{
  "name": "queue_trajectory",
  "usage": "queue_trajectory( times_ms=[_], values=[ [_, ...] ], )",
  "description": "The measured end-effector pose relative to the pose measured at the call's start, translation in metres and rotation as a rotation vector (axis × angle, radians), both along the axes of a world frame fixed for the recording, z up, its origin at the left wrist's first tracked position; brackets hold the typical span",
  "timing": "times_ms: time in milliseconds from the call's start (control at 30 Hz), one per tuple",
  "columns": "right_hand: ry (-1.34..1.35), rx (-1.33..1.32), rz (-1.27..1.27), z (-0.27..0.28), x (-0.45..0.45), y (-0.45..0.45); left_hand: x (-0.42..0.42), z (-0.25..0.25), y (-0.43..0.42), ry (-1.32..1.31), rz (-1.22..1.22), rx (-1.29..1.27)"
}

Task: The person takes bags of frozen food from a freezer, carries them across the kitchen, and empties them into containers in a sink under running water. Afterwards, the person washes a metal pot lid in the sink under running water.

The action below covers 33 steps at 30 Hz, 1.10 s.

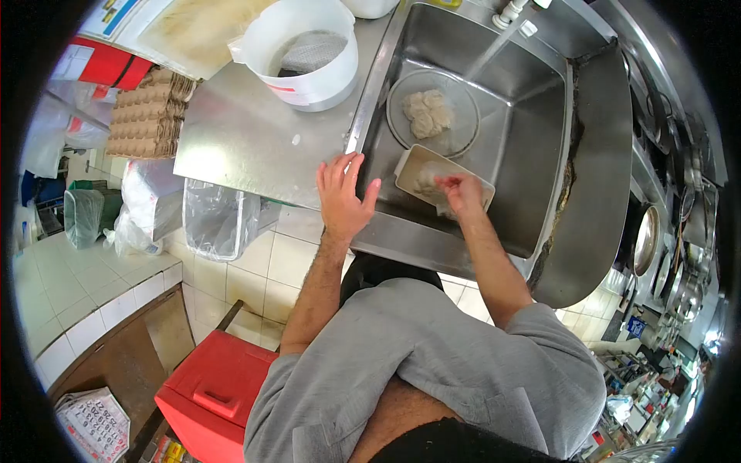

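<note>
My left hand (345, 194) rests at the near left edge of the steel sink (494, 139), fingers spread and holding nothing. My right hand (461, 194) is over a white rectangular tub (407, 171) inside the sink, its fingers bent down at a pale, wet lump (429, 179) and something clear like plastic. Whether those fingers grip it is too small to tell. Just beyond the tub lies a round mesh strainer (472, 123) with pale, lumpy pieces (427, 113) in it. Water (486, 58) runs from the tap (512, 13) into the sink.
A white bucket (332, 82) holding a grey mesh item stands on the steel counter (255, 127) left of the sink. Stacked egg trays (149, 116) sit farther left. Below the counter is a plastic-lined bin (220, 220). A red box (216, 378) stands at lower left.
</note>
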State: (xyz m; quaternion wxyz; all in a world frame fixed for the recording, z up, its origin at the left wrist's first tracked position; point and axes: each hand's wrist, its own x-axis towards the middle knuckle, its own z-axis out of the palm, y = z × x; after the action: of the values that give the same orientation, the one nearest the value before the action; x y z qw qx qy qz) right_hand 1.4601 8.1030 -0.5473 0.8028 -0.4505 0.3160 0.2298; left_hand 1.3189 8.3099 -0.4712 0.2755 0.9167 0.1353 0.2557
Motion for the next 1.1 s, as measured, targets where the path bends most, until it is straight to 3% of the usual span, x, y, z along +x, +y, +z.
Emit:
queue_trajectory(
  times_ms=[67, 100, 167, 233, 300, 333, 400, 433, 500, 533, 600, 700, 733, 800, 933, 1000, 1100],
  values=[
    [0.202, -0.063, 0.283, -0.002, -0.001, 0.019, 0.001, 0.003, 0.001, -0.007, 0.007, 0.020],
    [0.199, -0.057, 0.285, 0.005, 0.003, 0.023, 0.000, 0.004, 0.000, -0.010, 0.009, 0.028],
    [-0.053, -0.369, 0.840, 0.027, 0.025, 0.028, 0.001, 0.004, 0.000, -0.013, 0.012, 0.035],
    [-0.365, -0.726, 0.936, -0.021, 0.074, 0.027, 0.002, 0.004, 0.000, 0.037, -0.004, 0.023],
    [-0.488, -1.020, 0.838, -0.094, 0.128, 0.023, 0.003, 0.003, 0.000, 0.060, 0.002, 0.031],
    [-0.487, -1.007, 0.847, -0.097, 0.139, 0.033, 0.004, 0.002, 0.000, 0.073, 0.009, 0.030],
    [-0.134, -0.969, 0.444, -0.105, 0.154, 0.048, 0.005, 0.003, -0.001, 0.102, 0.018, 0.034],
    [-0.128, -0.959, 0.452, -0.124, 0.166, 0.052, 0.006, 0.004, -0.002, 0.113, 0.022, 0.023],
    [0.221, -0.739, 0.254, -0.154, 0.180, 0.059, 0.011, 0.005, 0.001, 0.142, 0.030, 0.018],
    [0.239, -0.736, 0.264, -0.164, 0.181, 0.058, 0.012, 0.005, 0.000, 0.149, 0.035, 0.018],
    [0.194, -0.009, 0.269, -0.178, 0.182, 0.054, 0.012, 0.005, -0.001, 0.168, 0.042, 0.016],
    [0.068, 0.023, 0.232, -0.227, 0.196, 0.050, 0.015, 0.005, -0.001, 0.160, 0.050, 0.030],
    [0.070, 0.020, 0.227, -0.209, 0.193, 0.050, 0.015, 0.004, -0.001, 0.160, 0.052, 0.039],
    [-0.049, -0.253, 0.306, -0.180, 0.199, 0.046, 0.016, 0.004, -0.001, 0.149, 0.040, 0.047],
    [-0.283, -0.443, 0.482, -0.157, 0.207, 0.021, 0.024, 0.001, -0.005, 0.099, 0.009, 0.152],
    [-0.745, -1.280, 0.739, -0.158, 0.203, 0.008, 0.033, -0.003, -0.010, 0.059, -0.030, 0.213],
    [-0.519, -1.137, 0.685, -0.145, 0.193, -0.015, 0.077, -0.016, -0.031, 0.066, -0.281, 0.028]
  ],
)
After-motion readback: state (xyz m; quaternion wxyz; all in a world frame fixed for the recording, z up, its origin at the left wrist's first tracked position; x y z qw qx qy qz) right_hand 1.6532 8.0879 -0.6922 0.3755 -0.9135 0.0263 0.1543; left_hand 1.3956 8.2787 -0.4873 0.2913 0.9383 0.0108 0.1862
